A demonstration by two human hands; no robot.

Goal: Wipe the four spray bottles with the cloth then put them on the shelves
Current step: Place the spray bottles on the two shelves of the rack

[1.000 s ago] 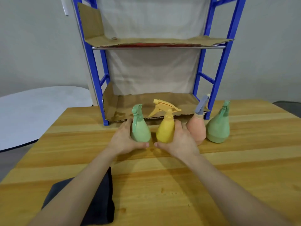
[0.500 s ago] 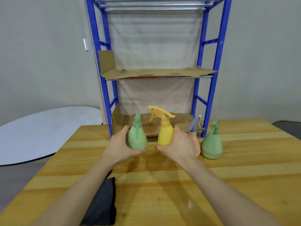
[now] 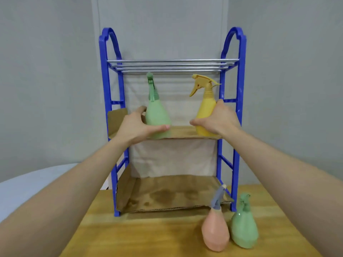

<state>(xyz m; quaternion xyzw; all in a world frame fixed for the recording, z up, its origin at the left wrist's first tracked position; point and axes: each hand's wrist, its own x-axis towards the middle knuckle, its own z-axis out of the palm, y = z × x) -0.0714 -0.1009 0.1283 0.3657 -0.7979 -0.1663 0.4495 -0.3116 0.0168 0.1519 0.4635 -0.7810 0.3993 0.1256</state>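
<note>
No label or writing is legible on any bottle. The left hand (image 3: 138, 127) is clamped on the light green bottle (image 3: 157, 115) and the right hand (image 3: 218, 119) on the yellow bottle (image 3: 205, 108); both bottles stand upright at the front edge of the blue rack's (image 3: 239, 112) middle shelf (image 3: 182, 133), with open shelf between them. The bottom shelf (image 3: 167, 195) is unoccupied. The pink bottle (image 3: 215, 231) and dark green bottle (image 3: 244, 229) stand touching on the wooden table (image 3: 141, 236), in front of the rack's right post.
</note>
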